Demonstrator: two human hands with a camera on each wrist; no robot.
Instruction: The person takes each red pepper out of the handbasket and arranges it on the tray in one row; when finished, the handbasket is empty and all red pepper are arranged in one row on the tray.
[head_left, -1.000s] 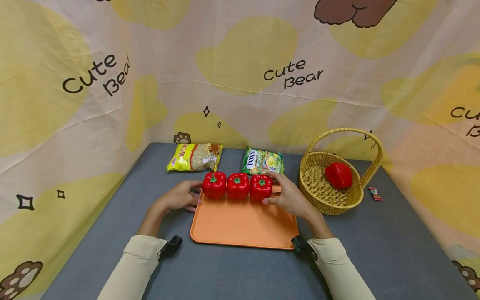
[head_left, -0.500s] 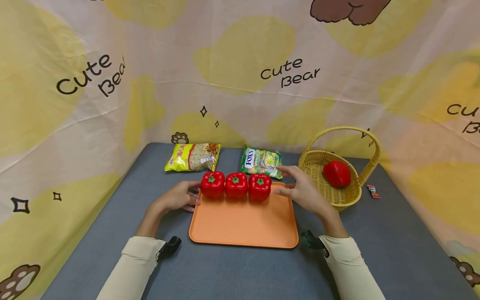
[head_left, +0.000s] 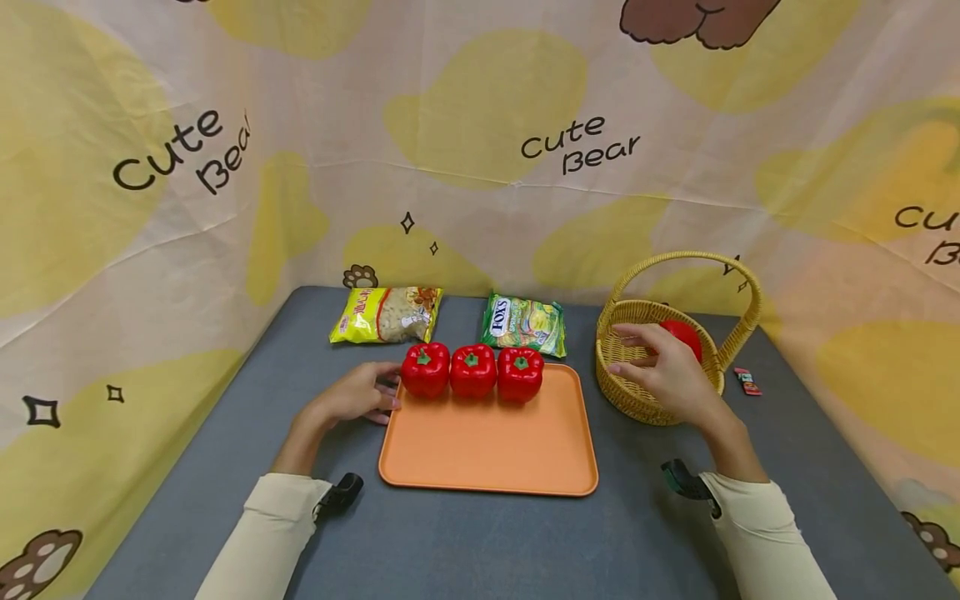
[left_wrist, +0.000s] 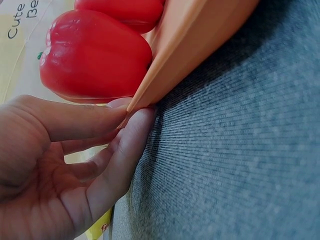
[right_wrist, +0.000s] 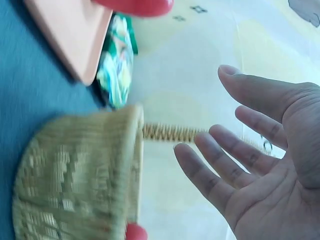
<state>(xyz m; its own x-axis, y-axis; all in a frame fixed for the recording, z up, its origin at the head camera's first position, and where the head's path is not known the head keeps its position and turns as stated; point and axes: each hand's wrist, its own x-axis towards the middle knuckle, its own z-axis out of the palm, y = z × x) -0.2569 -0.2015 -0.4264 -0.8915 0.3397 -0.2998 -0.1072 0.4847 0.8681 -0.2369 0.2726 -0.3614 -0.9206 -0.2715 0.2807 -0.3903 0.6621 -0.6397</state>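
An orange tray lies on the table with three red bell peppers in a row along its far side. At the tray's left edge, my left hand pinches the rim between thumb and fingers, as the left wrist view shows; the nearest pepper sits just above the thumb. My right hand is over the yellow wicker basket, fingers spread apart and holding nothing. Another red bell pepper rests in the basket, partly hidden behind that hand.
A yellow snack bag and a green Fox's candy bag lie behind the tray. A small red wrapper is right of the basket, whose tall handle arches above it. A printed cloth backdrop rises behind the table.
My right hand has left the rightmost pepper on the tray and moved right to above the basket. The left hand stays at the tray's left edge.
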